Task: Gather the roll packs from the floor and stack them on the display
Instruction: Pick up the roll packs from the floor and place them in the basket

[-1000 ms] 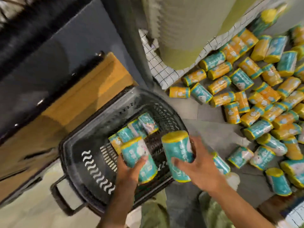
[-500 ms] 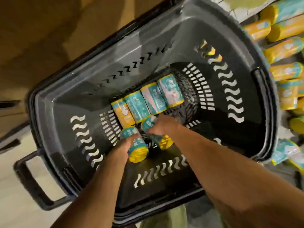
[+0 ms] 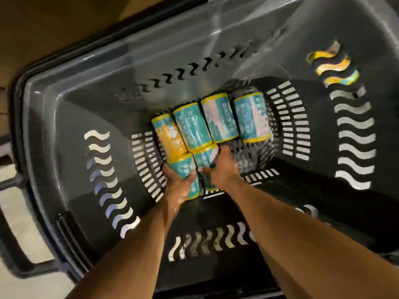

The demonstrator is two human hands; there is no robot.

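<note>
Centre frame, the left hand (image 3: 180, 185) curls its fingers round a teal roll pack (image 3: 183, 167), while the right hand (image 3: 221, 171) grips a second pack (image 3: 205, 156) just beside it (both deep inside the basket). Directly above them, four more packs (image 3: 220, 117) lie side by side in a row. The dark grey basket (image 3: 86, 100) walls fill the frame.

The basket (image 3: 86, 108) walls are closing off every side, so the open top is giving the only way in. Four roll packs (image 3: 212, 123) are filling the far strip of its floor (image 3: 257, 162). The left hand (image 3: 179, 186) and right hand (image 3: 218, 171), gripping two held packs (image 3: 182, 164), are crowding the middle. The floor is lying bare on the right.
</note>
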